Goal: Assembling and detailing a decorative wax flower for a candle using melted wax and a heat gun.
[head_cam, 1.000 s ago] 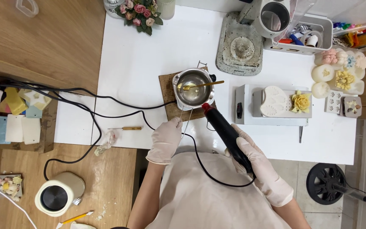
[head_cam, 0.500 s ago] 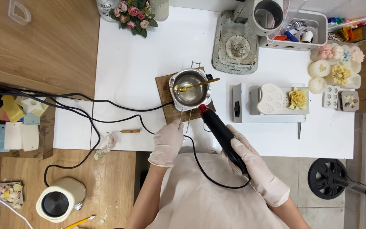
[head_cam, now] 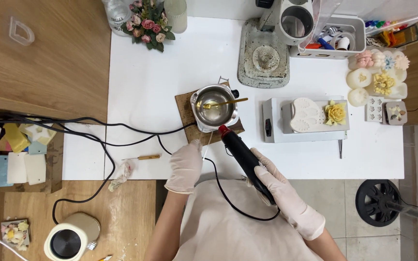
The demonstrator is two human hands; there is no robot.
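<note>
Heat gun (head_cam: 244, 162), black with a red nozzle tip, lies gripped in the right hand (head_cam: 279, 193), whose gloved fingers wrap tightly around its handle near the front edge of the white bench (head_cam: 146, 87). Its nozzle points up and away from the person, almost touching the near rim of a small steel pot (head_cam: 214, 108). The angle seems chosen to send hot air at the pot's wall and contents. The pot sits on a brown board (head_cam: 186, 104) near the bench's middle, probably to shield the white surface from heat. A gold spoon (head_cam: 226, 102) rests across the pot, its bowl inside and its handle over the right rim.

The left hand (head_cam: 185, 166), also gloved, lies near the front edge of the bench, fingers curled loosely downward and close together, holding nothing that can be seen. It appears to steady the person, kept clear of the hot nozzle. A black cord (head_cam: 122, 133) trails from the gun across the bench toward the left edge.

Right of the pot stands a white scale-like block (head_cam: 272, 126) carrying a pale heart mould (head_cam: 306, 114) and a yellow flower (head_cam: 335, 112).

Compared with the earlier views, both hands, the gun and the pot keep nearly the same arrangement; only the camera has shifted a little.
</note>
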